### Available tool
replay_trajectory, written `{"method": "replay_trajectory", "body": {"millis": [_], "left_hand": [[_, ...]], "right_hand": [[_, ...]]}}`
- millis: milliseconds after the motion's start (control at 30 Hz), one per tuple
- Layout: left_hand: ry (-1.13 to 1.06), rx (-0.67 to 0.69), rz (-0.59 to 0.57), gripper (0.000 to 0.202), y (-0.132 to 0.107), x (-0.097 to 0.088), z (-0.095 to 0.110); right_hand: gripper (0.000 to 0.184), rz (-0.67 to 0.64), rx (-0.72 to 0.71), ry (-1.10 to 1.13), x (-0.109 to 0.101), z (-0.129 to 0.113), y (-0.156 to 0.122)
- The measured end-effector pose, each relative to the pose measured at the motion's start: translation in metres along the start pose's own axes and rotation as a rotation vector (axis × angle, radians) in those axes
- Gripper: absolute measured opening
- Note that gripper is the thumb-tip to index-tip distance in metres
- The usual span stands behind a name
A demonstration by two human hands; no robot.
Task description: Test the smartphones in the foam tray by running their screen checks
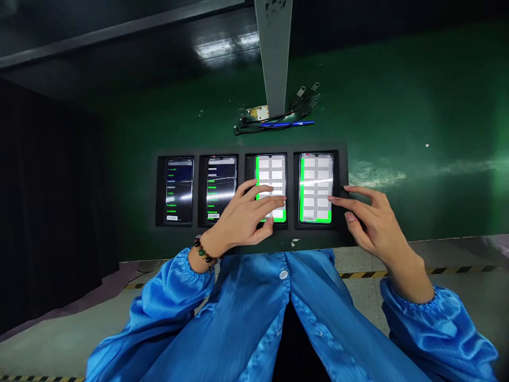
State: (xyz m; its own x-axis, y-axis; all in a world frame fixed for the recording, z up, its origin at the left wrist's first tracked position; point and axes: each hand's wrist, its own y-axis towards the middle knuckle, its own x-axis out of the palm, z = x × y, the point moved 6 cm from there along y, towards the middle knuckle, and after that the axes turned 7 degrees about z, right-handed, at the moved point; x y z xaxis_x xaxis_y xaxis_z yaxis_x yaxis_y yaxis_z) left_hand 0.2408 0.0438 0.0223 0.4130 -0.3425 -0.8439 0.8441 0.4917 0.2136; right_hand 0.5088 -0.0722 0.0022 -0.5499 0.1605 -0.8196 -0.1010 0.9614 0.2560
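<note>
Several smartphones lie face up in a row of black holders. My left hand point(250, 215) rests over the third smartphone point(271, 172), fingers spread, one fingertip at the right edge of its screen. That screen is white with a grey grid and a green strip down the left side and at the bottom right. My right hand point(369, 215) is open, its index fingertip at the right edge of the rightmost smartphone point(316, 183), which has a similar grid. The leftmost smartphone point(180, 183) and the second smartphone point(220, 178) show dark screens with lists, mostly green.
Behind the row, short black cables point(274, 124) and a blue pen point(298, 123) lie at the foot of a grey metal post point(274, 58). The green table point(397, 132) extends right. Its front edge runs close to my body. A dark curtain point(47, 201) hangs at left.
</note>
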Motion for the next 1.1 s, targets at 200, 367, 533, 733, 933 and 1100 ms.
{"method": "replay_trajectory", "body": {"millis": [200,367,533,733,933,1100], "left_hand": [[0.035,-0.044,0.002,0.041,0.016,-0.001,-0.011],[0.074,-0.106,0.006,0.046,0.029,-0.001,-0.018],[0.089,-0.157,0.013,0.047,0.044,-0.002,-0.022],[0.133,-0.222,0.053,0.044,0.061,-0.001,-0.029],[0.175,-0.235,0.112,0.043,0.059,-0.003,-0.033],[0.248,-0.302,0.174,0.040,0.045,-0.014,-0.038]], "right_hand": [[0.044,0.003,0.030,-0.025,-0.001,0.013,0.025],[0.043,0.036,0.024,-0.046,-0.001,0.020,0.044],[0.044,0.057,0.063,-0.067,0.000,0.029,0.060],[0.047,0.070,0.075,-0.080,0.001,0.035,0.076],[0.047,0.043,0.043,-0.078,0.010,0.026,0.087],[0.044,0.029,-0.007,-0.048,0.026,0.007,0.101]]}}
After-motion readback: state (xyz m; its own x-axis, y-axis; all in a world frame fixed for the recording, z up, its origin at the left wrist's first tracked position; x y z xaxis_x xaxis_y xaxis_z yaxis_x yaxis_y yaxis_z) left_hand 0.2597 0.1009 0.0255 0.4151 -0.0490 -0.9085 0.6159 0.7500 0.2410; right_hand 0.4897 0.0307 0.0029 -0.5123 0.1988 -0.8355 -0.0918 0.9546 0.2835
